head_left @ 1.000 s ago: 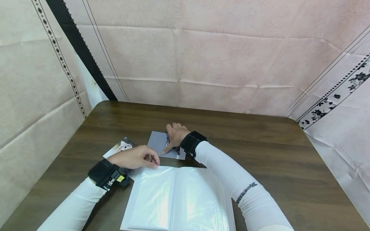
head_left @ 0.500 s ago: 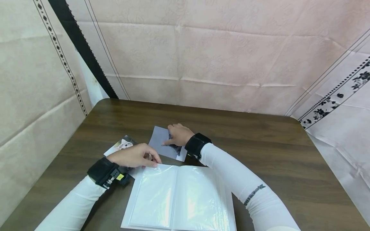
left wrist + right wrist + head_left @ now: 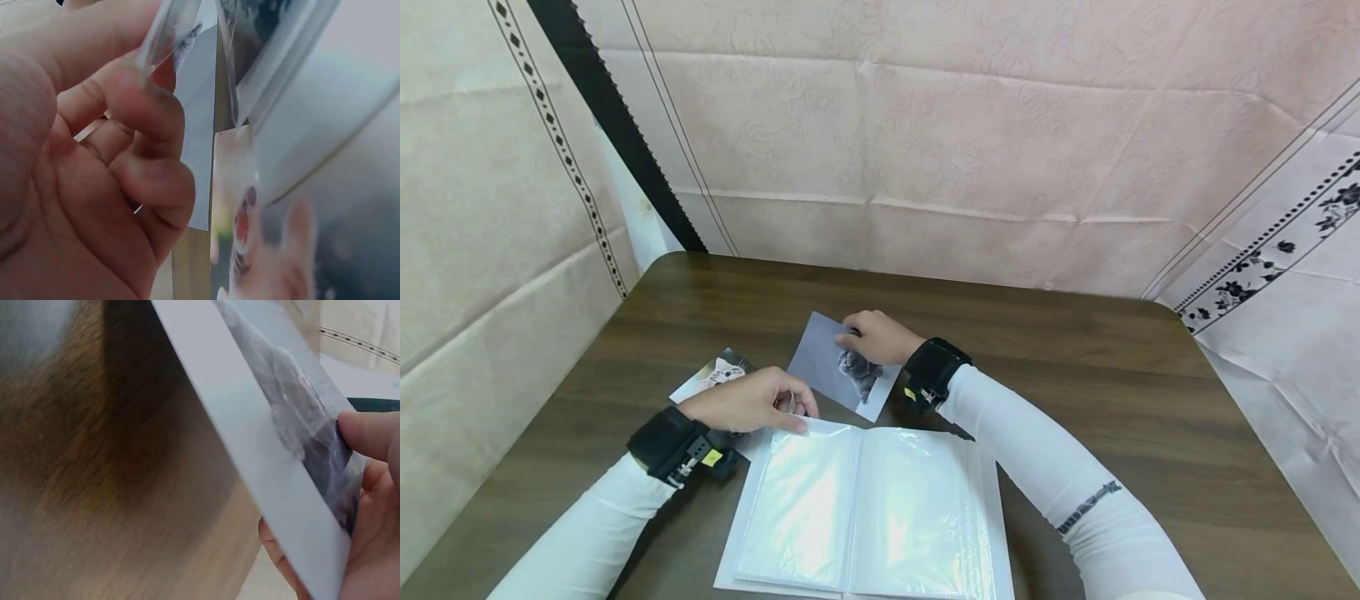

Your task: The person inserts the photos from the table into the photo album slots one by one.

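An open photo album (image 3: 917, 508) with clear plastic pockets lies in front of me in the head view. My left hand (image 3: 752, 402) is at its upper left corner; in the left wrist view thumb and curled fingers pinch the edge of a clear pocket (image 3: 164, 39). Beyond the album, my right hand (image 3: 882, 337) grips a grey photo (image 3: 820, 358) of a fluffy grey animal by its right edge. The right wrist view shows the thumb on the photo's (image 3: 250, 469) picture side and fingers behind it. The photo is tilted off the table.
Another photo (image 3: 696, 387), showing a white animal's face, lies left of the album, partly under my left hand and forearm. The brown wooden table (image 3: 1075, 400) runs back to a patterned cloth (image 3: 955, 167) hanging behind it.
My right hand, earlier spread flat over the grey photo, has curled round its edge, turned it and raised it. The left hand stays at the album's corner.
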The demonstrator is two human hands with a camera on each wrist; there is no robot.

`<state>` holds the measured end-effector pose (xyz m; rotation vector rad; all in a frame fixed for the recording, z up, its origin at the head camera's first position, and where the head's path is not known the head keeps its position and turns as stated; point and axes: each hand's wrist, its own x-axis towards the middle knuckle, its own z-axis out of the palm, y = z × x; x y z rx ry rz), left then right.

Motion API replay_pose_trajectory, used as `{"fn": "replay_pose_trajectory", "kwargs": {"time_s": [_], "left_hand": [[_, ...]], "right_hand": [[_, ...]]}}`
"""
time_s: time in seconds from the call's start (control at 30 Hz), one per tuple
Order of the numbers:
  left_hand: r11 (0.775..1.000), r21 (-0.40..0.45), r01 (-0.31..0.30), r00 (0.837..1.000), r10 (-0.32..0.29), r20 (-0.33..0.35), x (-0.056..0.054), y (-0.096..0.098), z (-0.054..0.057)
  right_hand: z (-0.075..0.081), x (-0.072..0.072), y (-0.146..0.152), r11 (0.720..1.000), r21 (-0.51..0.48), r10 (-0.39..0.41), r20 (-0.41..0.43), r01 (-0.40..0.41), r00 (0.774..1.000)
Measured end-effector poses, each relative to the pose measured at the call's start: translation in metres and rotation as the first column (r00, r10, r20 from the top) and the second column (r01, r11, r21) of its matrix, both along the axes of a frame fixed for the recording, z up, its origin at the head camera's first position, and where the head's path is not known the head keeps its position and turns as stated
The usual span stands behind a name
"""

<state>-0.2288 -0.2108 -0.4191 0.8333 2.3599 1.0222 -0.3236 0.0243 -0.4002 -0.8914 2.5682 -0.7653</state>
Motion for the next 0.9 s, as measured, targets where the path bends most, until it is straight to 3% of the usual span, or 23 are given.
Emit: {"fn": "replay_pose_trajectory", "kwargs": {"time_s": [0.27, 0.47, 0.73, 0.9], "left_hand": [[0.999, 0.02, -0.025, 0.999, 0.025, 0.026, -0.001, -0.001, -0.002], [1.0, -0.008, -0.018, 1.0, 0.018, 0.01, -0.002, -0.001, -0.002], [1.0, 0.021, 0.022, 1.0, -0.022, -0.005, -0.005, -0.001, -0.005], [0.997, 0.065, 0.047, 0.999, -0.046, -0.009, -0.005, -0.002, -0.007]], "right_hand": [[0.011, 0.004, 0.012, 0.998, -0.055, -0.008, 0.011, 0.008, 1.0], [0.019, 0.018, 0.02, 0.993, -0.08, -0.089, -0.047, 0.085, 0.995], [0.028, 0.03, 0.038, 0.958, -0.243, -0.18, -0.09, 0.154, 0.98], [0.025, 0.034, 0.049, 0.932, -0.314, -0.198, -0.02, 0.182, 0.98]]}}
